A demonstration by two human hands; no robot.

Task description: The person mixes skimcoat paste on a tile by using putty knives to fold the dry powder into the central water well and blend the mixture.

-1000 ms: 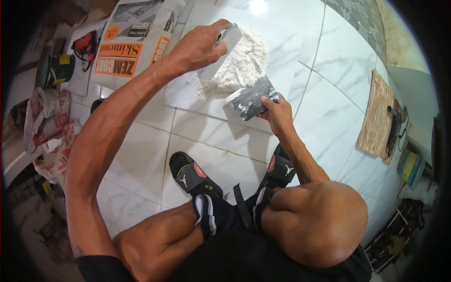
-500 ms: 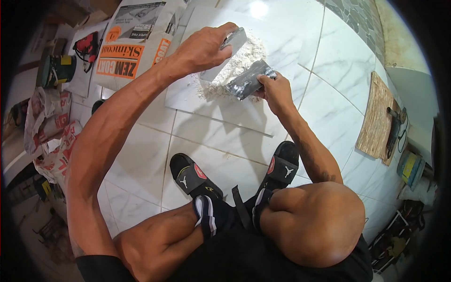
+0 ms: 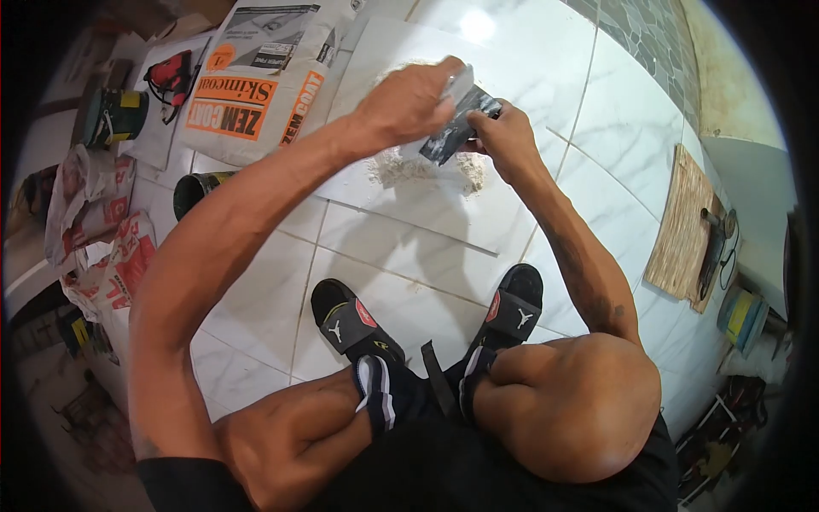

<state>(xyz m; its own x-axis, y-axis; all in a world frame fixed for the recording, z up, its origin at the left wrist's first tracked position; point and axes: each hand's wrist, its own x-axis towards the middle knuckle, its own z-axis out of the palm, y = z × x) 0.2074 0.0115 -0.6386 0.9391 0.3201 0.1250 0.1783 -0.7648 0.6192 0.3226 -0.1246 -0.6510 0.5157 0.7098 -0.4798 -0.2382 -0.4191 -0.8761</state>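
My left hand [image 3: 403, 102] is closed round a grey flat blade [image 3: 458, 84], smeared by motion. In my right hand [image 3: 509, 141], pinched by thumb and fingers, is a dark putty blade [image 3: 450, 132] with white smears on its face. The two blades are side by side and overlap in view; whether they touch I cannot tell. Below them a heap of off-white powder [image 3: 465, 175] lies on a pale flat board [image 3: 503, 209] on the floor. My left hand hides part of the powder.
A Zemcoat Skimcoat bag [image 3: 247, 94] stands at the upper left. Behind my left forearm is a dark bucket [image 3: 192, 192]. A red power tool [image 3: 171, 77] lies farther left. At the right, a wooden board [image 3: 678, 230] bears a dark tool [image 3: 715, 247]. My sandalled feet are below the powder.
My left hand has swept right, bringing its blade up beside the dark one. The right hand and its blade have risen slightly away from the powder. More of the bucket shows.
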